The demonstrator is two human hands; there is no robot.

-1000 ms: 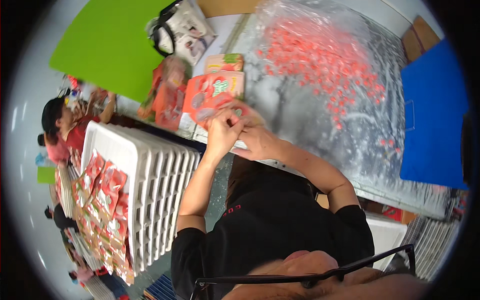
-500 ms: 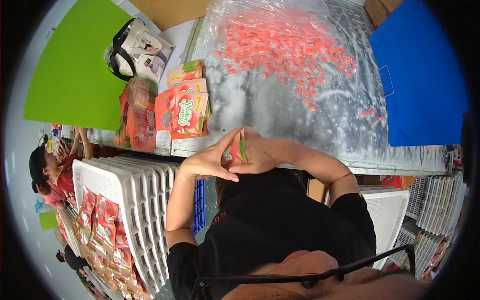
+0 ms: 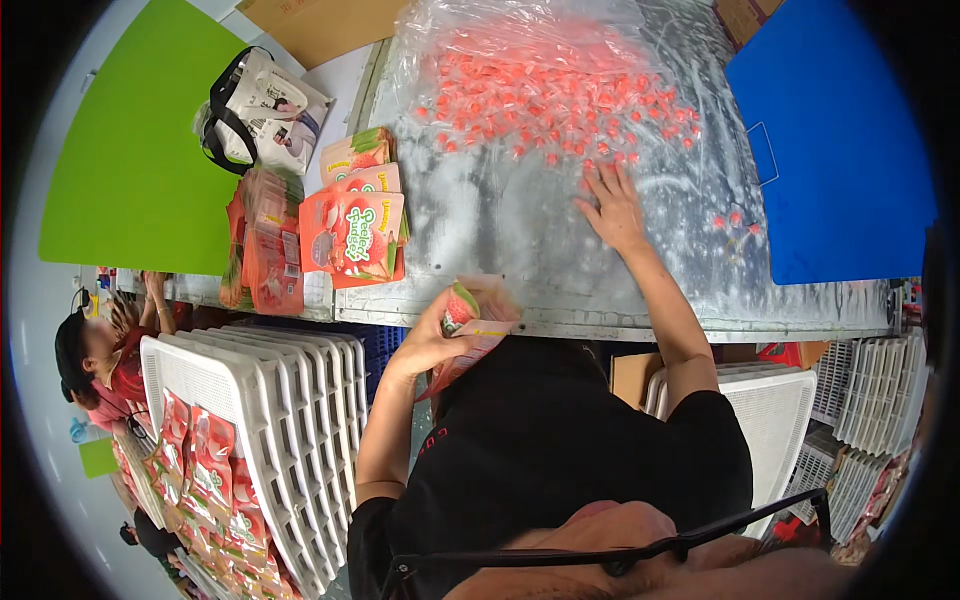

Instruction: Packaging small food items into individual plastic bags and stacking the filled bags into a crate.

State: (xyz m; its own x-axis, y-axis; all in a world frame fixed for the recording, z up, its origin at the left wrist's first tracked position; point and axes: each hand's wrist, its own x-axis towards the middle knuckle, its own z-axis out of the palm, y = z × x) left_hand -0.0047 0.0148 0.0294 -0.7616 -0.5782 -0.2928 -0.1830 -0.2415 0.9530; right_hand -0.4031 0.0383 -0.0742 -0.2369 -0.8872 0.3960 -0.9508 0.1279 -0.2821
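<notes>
My left hand [image 3: 424,346] grips a red-and-green candy pouch [image 3: 477,318] just over the table's near edge, and the pouch's mouth gapes upward. Farther out, my right hand [image 3: 614,212] lies palm down with its fingers spread. Its fingertips reach the near edge of a heap of small red wrapped candies [image 3: 560,110]; whether they touch any is hard to make out. A clear plastic sheet or bag [image 3: 425,50] lies at the back of the heap. Left of my hands, flat printed pouches [image 3: 352,232] are stacked in an overlapping pile.
Bundled pouches [image 3: 273,245] and a white bag with black handles [image 3: 275,110] stand left on the metal table [image 3: 440,240]. A blue panel [image 3: 835,150] borders the right, a green one [image 3: 140,140] the left. White crates [image 3: 200,370] holding filled pouches stand lower left, near a person [image 3: 100,365].
My hands have separated. The right one let go of the pouch and moved forward to the candies; the left still holds the pouch, whose mouth is now spread wider.
</notes>
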